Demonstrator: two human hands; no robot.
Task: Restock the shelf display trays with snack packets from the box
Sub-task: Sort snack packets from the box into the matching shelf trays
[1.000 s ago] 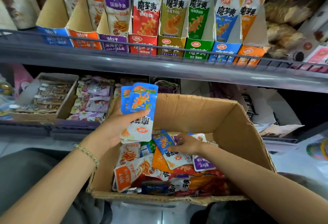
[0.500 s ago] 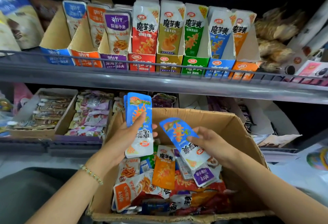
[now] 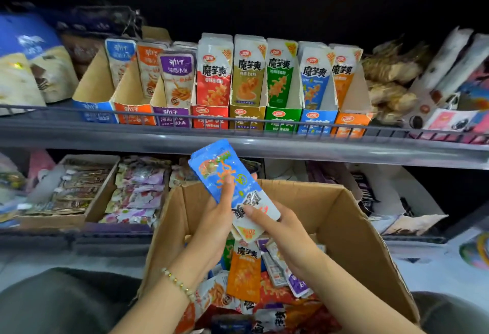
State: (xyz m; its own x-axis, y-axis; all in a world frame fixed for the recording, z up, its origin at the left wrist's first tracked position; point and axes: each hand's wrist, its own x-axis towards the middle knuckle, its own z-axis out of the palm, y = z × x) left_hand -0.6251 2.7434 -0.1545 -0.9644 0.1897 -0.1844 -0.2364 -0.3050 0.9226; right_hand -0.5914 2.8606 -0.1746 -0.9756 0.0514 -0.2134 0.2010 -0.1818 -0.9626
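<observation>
Over the box's [image 3: 304, 196] far rim, left hand [image 3: 214, 225] and right hand [image 3: 283, 230] grip 1 stack of blue packets [image 3: 211, 164], its top level with the shelf edge [image 3: 330, 149] above.

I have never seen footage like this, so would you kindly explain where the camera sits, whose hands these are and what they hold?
No machine here: a person wears a camera on the head, so this one picture looks forward and down at their own hands. The left hand, with a bead bracelet, and the right hand together hold a small stack of blue packets above an open cardboard box of mixed snack packets. Behind, the upper shelf carries a row of coloured display trays; the blue tray beside the green one holds matching packets.
</observation>
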